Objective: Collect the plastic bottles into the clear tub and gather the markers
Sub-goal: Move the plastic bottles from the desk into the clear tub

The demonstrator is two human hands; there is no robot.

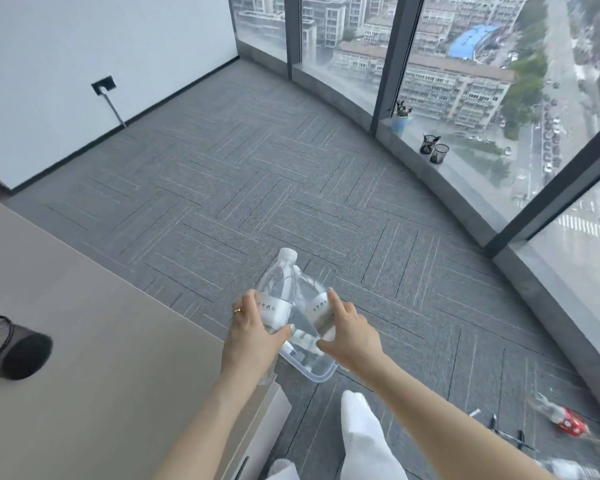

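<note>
My left hand (252, 336) grips a clear plastic bottle (277, 289) with a white cap and white label, its neck pointing away from me. My right hand (349, 332) grips a second clear bottle (317, 308) beside it, the two bottles touching. Both are held just above a clear tub (321, 374) that stands on the grey carpet beside the desk corner. Something clear with a white label lies inside the tub, partly hidden by my hands. Markers (510, 433) lie on the carpet at the lower right, blurred.
A beige desk (84, 341) fills the left, with a black mesh pen cup (11, 346) lying on it. Two mesh cups (434, 148) and a blue pot (399, 121) stand on the window sill. A red-labelled bottle (565, 419) lies on the carpet at right.
</note>
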